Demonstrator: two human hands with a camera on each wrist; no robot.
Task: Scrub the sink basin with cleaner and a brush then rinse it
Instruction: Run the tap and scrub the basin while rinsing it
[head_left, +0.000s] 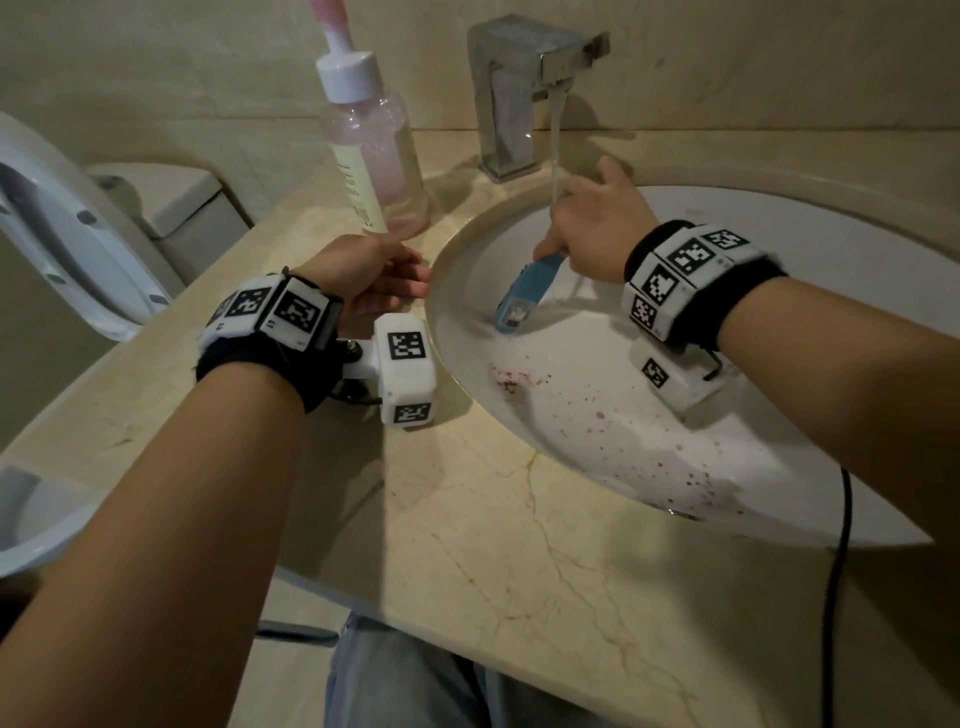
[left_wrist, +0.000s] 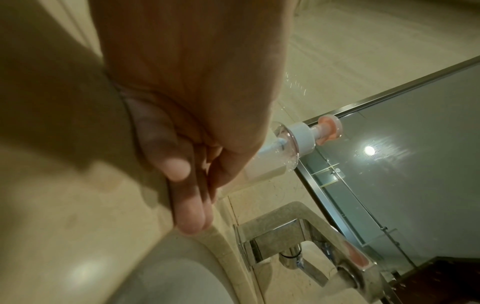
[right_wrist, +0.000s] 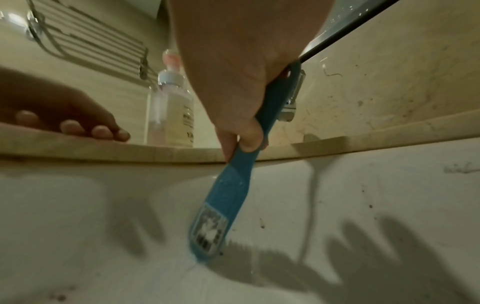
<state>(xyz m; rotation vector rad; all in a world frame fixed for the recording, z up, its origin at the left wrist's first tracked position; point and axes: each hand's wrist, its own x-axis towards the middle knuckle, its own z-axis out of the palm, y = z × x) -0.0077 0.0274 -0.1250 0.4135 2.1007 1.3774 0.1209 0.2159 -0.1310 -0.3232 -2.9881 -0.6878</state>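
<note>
Risk first, taken from the left. The left hand (head_left: 375, 270) lies on the counter (head_left: 467, 519) at the sink (head_left: 452, 260) rim, its fingers (right_wrist: 100, 131) straight and holding nothing; on wet stone such a brace could slide. Just beyond it stands the bottle (head_left: 374, 156) of cleaner, upright and close to the rim — it could be knocked over by a wide stroke or by that hand.

In the sink, the brush (head_left: 524, 296) is gripped by the right hand (head_left: 597, 234), the fingers curled round the handle, the head pressed against the left wall of the bowl. Water is running from the tap (head_left: 519, 93) straight onto this hand; spray could be thrown onto the counter, and a wet handle could be let slip. The reddish specks (head_left: 597, 415) lie on the near wall, apart from the brush head, and may be missed if only this spot is worked. The wrist camera hangs low inside the bowl and could be wetted.

Hidden or unclear: the bristles are turned away and cannot be seen, so it cannot be told whether cleaner or foam is on them. The drain is not made out — only a dark edge under the near rim. The label on the brush head is blurred. The thumb of the right hand is covered by the hand itself.
</note>
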